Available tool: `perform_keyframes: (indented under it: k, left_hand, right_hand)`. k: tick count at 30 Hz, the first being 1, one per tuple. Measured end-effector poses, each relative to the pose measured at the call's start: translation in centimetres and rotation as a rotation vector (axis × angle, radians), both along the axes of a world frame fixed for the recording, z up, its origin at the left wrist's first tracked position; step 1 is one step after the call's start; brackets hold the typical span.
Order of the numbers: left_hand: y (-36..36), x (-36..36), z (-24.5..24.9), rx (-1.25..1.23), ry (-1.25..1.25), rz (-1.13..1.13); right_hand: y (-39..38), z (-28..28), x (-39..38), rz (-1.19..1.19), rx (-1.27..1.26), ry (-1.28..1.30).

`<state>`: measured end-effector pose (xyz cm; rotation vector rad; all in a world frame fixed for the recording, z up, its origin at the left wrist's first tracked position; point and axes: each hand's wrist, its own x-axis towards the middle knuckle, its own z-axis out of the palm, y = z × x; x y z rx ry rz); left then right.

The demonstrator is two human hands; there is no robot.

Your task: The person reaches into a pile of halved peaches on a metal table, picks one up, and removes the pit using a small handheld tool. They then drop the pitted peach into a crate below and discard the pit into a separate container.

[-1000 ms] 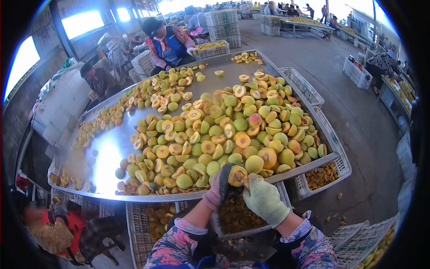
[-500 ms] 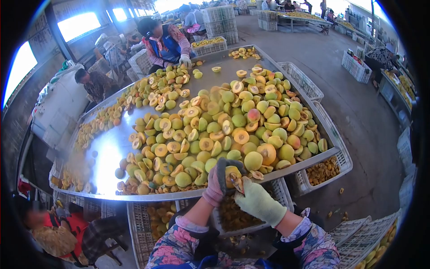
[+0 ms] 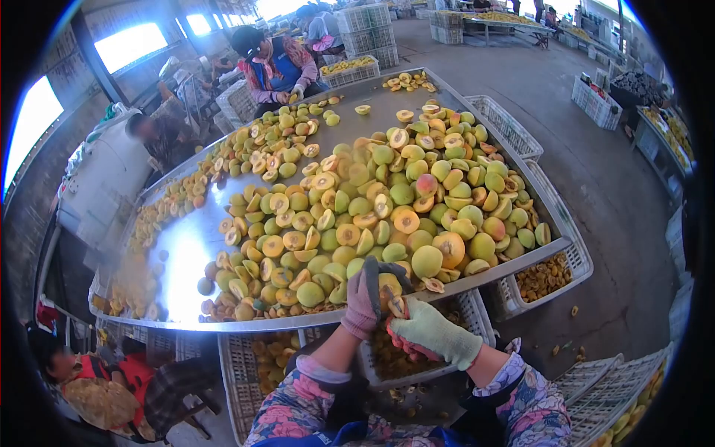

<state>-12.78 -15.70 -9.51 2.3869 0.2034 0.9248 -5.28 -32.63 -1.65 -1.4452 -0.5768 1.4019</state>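
Observation:
My left hand (image 3: 368, 294), in a pink and grey glove, is closed around a yellow-green peach (image 3: 389, 287) just over the table's near edge. My right hand (image 3: 432, 331), in a pale green glove with a reddish palm, is closed against the peach from the right. Between its thumb and fingers is what looks like a small pitting tool (image 3: 398, 306), largely hidden, its tip at the fruit. In front of both hands, a large heap of halved peaches (image 3: 346, 235) covers much of the metal table (image 3: 365, 153). Many halves show brown centres.
Below my hands stands a plastic crate (image 3: 477, 316) of fruit pieces. More crates (image 3: 577, 264) line the table's right side, and stacked crates (image 3: 596, 387) stand at lower right. A co-worker (image 3: 275, 71) sits across the table; another person (image 3: 100, 387) sits at lower left.
My right hand's fingers have dropped, showing the reddish palm, while both hands stay at the peach. The co-worker opposite has drawn their hands back from the heap toward their body. The view has shifted slightly.

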Motion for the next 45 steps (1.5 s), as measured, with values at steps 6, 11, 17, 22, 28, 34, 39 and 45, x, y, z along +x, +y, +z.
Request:
perform_keyframes:
  k: [6,11,17,22,28,34,39,45]
  left_hand:
    - [0.3,0.1,0.6,0.086,-0.14,-0.042]
    - [-0.5,0.5,3.9,0.066,-0.11,-0.237]
    - [-1.1,0.3,2.4,0.13,-0.235,-0.081]
    - [0.2,0.4,1.1,-0.287,-0.148,-0.336]
    - [-0.9,0.4,3.6,0.033,-0.224,-0.201]
    - [-0.4,0.4,2.1,-0.18,-0.101,-0.232]
    - [-0.9,0.8,3.2,-0.116,-0.178,-0.263]
    - [-1.1,0.4,2.6,-0.794,0.07,-0.423]
  right_hand:
    - [0.1,-0.7,-0.4,0.001,0.003,0.157]
    - [-0.2,0.1,-0.3,0.033,-0.01,-0.103]
    - [-0.2,0.7,-0.1,0.06,-0.006,0.217]
    - [-0.6,-0.3,0.6,0.091,0.01,0.487]
    - [-0.4,0.3,0.3,0.139,0.0,0.482]
    - [-0.8,-0.2,0.6,0.159,0.004,0.525]
    - [-1.0,0.6,0.6,0.141,-0.027,0.455]
    - [-1.5,0.9,1.4,0.248,-0.006,0.204]
